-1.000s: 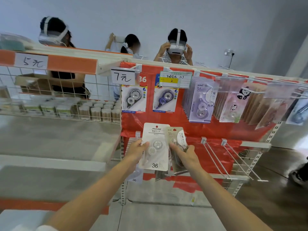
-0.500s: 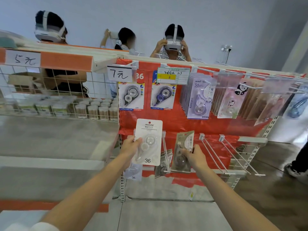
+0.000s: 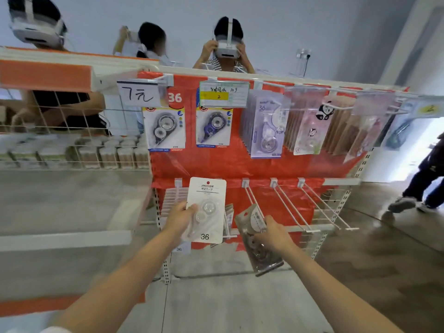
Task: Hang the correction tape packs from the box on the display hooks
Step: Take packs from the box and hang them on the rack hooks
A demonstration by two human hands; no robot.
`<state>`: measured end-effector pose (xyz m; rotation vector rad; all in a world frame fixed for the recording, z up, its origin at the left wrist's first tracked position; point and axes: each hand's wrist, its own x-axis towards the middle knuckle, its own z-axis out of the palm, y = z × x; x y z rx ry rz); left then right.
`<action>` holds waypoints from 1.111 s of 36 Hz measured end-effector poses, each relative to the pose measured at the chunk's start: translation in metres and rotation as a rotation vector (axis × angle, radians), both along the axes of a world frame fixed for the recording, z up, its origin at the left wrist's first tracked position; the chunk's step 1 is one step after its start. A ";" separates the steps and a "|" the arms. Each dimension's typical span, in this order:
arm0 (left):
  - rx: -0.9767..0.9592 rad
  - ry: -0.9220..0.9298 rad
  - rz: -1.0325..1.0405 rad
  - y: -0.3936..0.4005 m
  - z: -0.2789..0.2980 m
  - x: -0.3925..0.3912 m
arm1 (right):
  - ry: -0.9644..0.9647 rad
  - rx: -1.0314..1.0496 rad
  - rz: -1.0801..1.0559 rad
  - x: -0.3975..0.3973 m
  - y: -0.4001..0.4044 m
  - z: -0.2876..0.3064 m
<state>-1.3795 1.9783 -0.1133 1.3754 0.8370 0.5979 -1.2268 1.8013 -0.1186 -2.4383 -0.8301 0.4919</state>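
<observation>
Floor [image 3: 240,308]: grey, smooth near the feet, darker wood pattern to the right.
Left hand [image 3: 179,218]: grip closed on a white pack [image 3: 207,210] marked 36, upright before the lower hooks.
Right hand [image 3: 274,234]: grip closed on a brown pack [image 3: 258,239], tilted, beside a bare hook [image 3: 252,200].
Rack [image 3: 264,169]: red backing, upper packs [image 3: 164,128] hanging.
Room: pale wall [image 3: 288,25], people wearing headsets [image 3: 227,48] behind the rack.

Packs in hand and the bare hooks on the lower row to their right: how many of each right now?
White-card pack held in the left hand: 1
Dark clear pack held in the right hand: 1
Bare lower-row hooks: 3
Total: 2 packs, 3 hooks, 5 things
</observation>
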 end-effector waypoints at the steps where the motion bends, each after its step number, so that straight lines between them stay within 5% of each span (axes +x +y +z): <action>1: -0.006 -0.009 0.009 0.000 -0.001 0.000 | 0.010 -0.022 0.019 -0.002 -0.001 -0.002; 10: -0.019 0.007 0.001 0.002 -0.005 -0.001 | 0.181 -0.071 0.158 -0.011 -0.003 -0.030; 30: -0.026 0.069 0.031 0.008 -0.016 -0.004 | 0.389 0.049 0.005 -0.015 0.020 -0.081; 40: -0.038 0.055 0.007 0.008 -0.014 -0.007 | 0.314 -0.018 0.006 -0.002 0.053 -0.071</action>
